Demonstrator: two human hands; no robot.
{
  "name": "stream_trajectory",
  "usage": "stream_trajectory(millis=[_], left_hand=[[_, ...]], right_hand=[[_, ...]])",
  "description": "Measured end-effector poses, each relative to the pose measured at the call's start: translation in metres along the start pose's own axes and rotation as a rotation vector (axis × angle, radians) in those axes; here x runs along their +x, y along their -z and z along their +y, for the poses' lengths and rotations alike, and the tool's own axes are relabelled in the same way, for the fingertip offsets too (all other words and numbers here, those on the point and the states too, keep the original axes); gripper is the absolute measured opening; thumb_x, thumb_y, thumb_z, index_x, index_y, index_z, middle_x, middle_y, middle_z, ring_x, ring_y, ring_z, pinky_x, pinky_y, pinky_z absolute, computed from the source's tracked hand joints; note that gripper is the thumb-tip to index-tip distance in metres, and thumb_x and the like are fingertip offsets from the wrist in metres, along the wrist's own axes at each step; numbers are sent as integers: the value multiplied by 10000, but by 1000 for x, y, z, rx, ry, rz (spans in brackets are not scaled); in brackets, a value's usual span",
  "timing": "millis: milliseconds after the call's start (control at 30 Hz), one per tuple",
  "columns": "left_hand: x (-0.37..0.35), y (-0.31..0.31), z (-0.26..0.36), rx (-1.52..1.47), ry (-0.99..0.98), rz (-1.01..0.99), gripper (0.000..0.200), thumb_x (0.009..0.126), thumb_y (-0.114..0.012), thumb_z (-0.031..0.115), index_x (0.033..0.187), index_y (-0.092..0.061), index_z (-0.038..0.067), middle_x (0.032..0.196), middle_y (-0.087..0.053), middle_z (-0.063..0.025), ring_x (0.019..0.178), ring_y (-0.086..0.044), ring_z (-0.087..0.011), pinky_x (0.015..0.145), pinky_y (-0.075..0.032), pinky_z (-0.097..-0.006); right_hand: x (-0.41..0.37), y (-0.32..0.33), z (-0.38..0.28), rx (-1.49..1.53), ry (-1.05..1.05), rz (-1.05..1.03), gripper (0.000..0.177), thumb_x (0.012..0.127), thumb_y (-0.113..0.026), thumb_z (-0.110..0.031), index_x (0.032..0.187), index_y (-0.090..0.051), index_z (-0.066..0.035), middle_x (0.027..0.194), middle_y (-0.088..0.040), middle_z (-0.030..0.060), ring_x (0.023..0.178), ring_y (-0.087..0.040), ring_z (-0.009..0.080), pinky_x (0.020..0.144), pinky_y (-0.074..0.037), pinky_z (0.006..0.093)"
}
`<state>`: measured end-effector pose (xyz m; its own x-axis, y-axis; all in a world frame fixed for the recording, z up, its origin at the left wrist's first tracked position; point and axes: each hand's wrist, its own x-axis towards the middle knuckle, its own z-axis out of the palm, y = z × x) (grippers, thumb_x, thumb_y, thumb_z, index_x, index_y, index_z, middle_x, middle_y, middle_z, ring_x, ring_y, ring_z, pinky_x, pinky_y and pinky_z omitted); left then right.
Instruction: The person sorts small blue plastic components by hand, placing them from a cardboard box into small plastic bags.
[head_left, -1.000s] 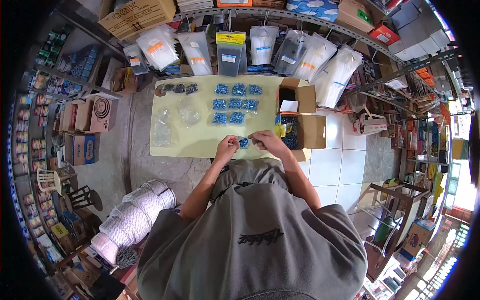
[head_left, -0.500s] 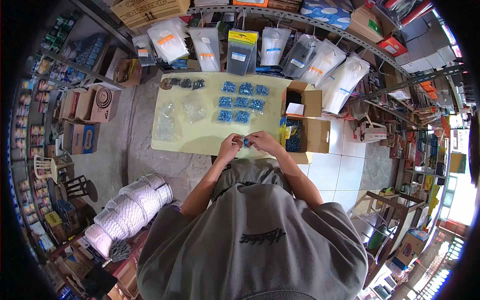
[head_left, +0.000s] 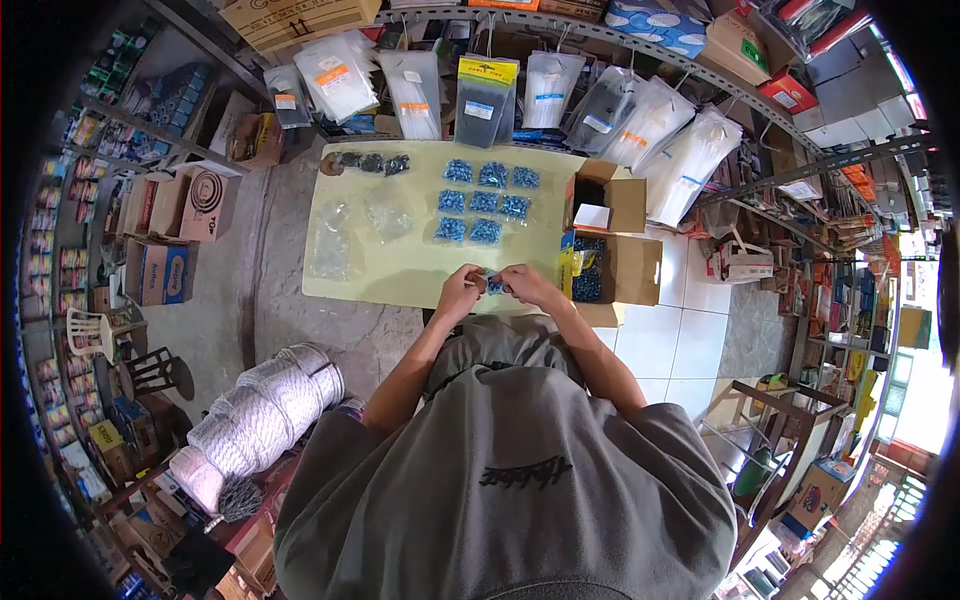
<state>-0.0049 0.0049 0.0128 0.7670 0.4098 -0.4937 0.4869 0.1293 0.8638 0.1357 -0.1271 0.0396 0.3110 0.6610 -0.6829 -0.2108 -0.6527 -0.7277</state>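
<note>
Between my two hands, near the front edge of the pale yellow table [head_left: 385, 275], is a small clear bag of blue pieces [head_left: 494, 284]. My left hand [head_left: 463, 290] pinches its left side, and my right hand [head_left: 528, 286] grips its right side. The fingers cover much of the bag. Beyond my hands lie several filled bags of blue pieces [head_left: 484, 202] in rows. An open cardboard box [head_left: 632, 270] holding loose blue pieces stands just right of my right hand. What the small pieces are I cannot make out.
Flat clear plastic bags [head_left: 388, 215] lie on the table's left half, with small dark packets [head_left: 372, 163] behind them. Another open box [head_left: 625, 204] stands at the right. Packs of cable ties [head_left: 487, 100] hang along the back shelf. A large rope roll [head_left: 265, 410] lies at lower left.
Both hands stay together at nearly the same spot, still holding the small bag. The fingers have shifted slightly, and a little more of the blue pieces shows between them.
</note>
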Motion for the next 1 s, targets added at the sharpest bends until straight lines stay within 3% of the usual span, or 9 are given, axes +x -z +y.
stream_trajectory(millis=[67,233,333,467,533,1000], left_hand=[[1,-1,-2,17,-1,7,373,799,-503,-26,1159,-598,-11,920,-648,-74,817,-643,-162,696,-526,-300],[0,0,1,-10,4,-9,352,814,-544,10,1162,-595,-17,921,-645,-75,827,-639,-161,705,-526,-303],[1,0,0,-12,5,-5,345,822,-560,30,1161,-596,-20,920,-644,-75,827,-637,-160,707,-526,-302],[2,0,-2,-7,-9,2,338,827,-577,49,1157,-603,-19,919,-644,-77,826,-637,-158,706,-527,-299],[0,-1,2,-1,-4,5,332,831,-580,52,1155,-605,-17,920,-643,-77,826,-638,-157,704,-527,-298],[4,-1,-3,11,5,-5,320,853,-563,28,1169,-595,-10,929,-642,-78,830,-635,-156,702,-522,-302]], right_hand=[[1,0,1,-50,-1,8,299,950,-492,-222,999,-709,-21,709,-546,-16,590,-448,72,510,-368,241],[14,-3,19,-73,250,66,288,936,-522,-229,976,-690,1,704,-596,20,625,-536,104,550,-435,283],[22,-9,29,-147,267,225,270,915,-564,-236,966,-671,6,708,-633,59,654,-601,142,594,-479,313],[24,-8,30,-241,241,244,267,895,-597,-240,959,-652,13,735,-674,111,687,-652,187,635,-506,334],[24,-8,31,-337,343,259,283,889,-601,-246,970,-659,19,745,-688,135,691,-666,214,651,-515,350],[25,-5,28,-264,267,112,257,925,-539,-182,997,-691,12,779,-686,98,716,-639,171,680,-511,320]])
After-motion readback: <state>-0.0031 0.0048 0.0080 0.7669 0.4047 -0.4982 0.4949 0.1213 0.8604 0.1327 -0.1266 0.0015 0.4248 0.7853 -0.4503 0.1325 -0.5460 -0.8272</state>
